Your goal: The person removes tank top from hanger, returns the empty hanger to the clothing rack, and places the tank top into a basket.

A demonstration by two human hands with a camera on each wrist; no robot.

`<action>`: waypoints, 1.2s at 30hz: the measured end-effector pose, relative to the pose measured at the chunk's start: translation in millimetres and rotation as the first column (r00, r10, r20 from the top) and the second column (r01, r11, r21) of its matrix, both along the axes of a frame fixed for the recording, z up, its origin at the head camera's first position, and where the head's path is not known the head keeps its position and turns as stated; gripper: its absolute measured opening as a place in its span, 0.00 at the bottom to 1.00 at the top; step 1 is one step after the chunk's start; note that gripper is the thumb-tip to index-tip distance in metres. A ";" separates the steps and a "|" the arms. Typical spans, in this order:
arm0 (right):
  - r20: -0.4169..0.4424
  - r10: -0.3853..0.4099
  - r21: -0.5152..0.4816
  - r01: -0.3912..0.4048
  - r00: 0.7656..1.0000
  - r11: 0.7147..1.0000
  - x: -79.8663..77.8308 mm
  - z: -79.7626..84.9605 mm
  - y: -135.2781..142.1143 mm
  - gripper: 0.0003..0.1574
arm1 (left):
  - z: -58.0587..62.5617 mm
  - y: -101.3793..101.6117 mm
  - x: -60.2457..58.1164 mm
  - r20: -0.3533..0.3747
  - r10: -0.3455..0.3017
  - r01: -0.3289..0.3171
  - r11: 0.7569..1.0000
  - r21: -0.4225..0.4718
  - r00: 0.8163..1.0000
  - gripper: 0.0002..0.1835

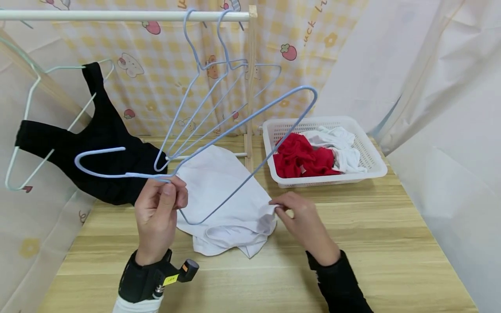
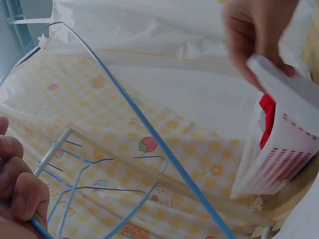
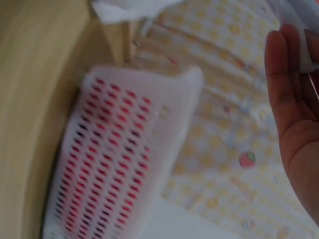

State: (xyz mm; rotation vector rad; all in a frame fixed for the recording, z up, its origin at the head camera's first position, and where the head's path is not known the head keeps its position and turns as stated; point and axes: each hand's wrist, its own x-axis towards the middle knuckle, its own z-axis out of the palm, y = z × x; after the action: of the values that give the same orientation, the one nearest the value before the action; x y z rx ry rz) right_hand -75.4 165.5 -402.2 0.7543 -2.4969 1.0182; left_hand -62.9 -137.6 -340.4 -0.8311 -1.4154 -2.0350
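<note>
My left hand (image 1: 158,213) grips a blue wire hanger (image 1: 238,124) near the base of its hook, holding it tilted above a white garment (image 1: 219,187). The hanger's hook points left and its lower corner overlaps the garment in the head view. With thumb and fingers my right hand (image 1: 307,224) pinches the right edge of that garment, which lies loosely bunched on the table. In the left wrist view the hanger's bar (image 2: 149,129) crosses the frame, and the right hand (image 2: 261,35) holds a raised white edge of cloth. The right wrist view shows the right hand (image 3: 299,114) at its side.
A white basket (image 1: 375,163) holds a red garment (image 1: 305,158) and a white one (image 1: 338,145). The rack's rail (image 1: 117,16) carries two blue hangers (image 1: 195,52). At left a black top (image 1: 98,148) hangs on a pale green hanger (image 1: 27,102). Patterned curtain stands behind.
</note>
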 end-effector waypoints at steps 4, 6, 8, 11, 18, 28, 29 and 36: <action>0.203 0.099 0.107 -0.123 0.974 0.987 -0.4 -17.5 -15.5 0.13 | 8.2 -8.3 1.7 -0.015 0.049 -0.048 0.997 0.061 0.999 0.11; 0.277 0.138 0.171 -0.191 0.951 0.967 -0.4 -22.7 -19.3 0.13 | 13.9 -14.2 2.3 -0.023 0.078 -0.076 0.992 0.100 0.997 0.11; 0.326 0.157 0.215 -0.235 0.932 0.948 0.7 -25.3 -20.5 0.14 | 22.4 -20.9 2.4 -0.030 0.106 -0.100 0.983 0.151 0.994 0.11; 0.363 0.149 0.242 -0.247 0.920 0.938 3.2 -25.3 -18.6 0.17 | 39.0 -31.3 3.1 -0.029 0.154 -0.145 0.968 0.203 0.988 0.12; 0.362 0.065 0.222 -0.154 0.930 0.963 5.8 -22.3 -5.1 0.21 | 64.2 -64.4 12.1 0.037 0.469 -0.471 0.880 0.068 0.882 0.10; 0.359 0.008 0.184 -0.079 0.933 0.980 5.4 -24.6 17.6 0.18 | 70.1 -104.4 27.7 -0.015 0.829 -0.745 0.494 -0.448 0.559 0.16; 0.363 0.005 0.181 -0.076 0.932 0.981 5.4 -25.2 18.8 0.18 | 70.5 -104.3 27.7 -0.018 0.848 -0.736 0.450 -0.505 0.530 0.17; 0.389 -0.004 0.175 -0.069 0.921 0.982 6.4 -28.7 20.4 0.17 | 75.6 -97.6 14.3 -0.030 0.879 -0.563 0.279 -0.778 0.476 0.21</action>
State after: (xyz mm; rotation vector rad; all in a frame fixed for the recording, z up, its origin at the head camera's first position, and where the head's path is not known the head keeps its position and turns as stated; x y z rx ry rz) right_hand -69.0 185.9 -430.9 0.7042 -2.9628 1.0413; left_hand -48.6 -235.2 -264.7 0.1726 -2.3179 -0.8516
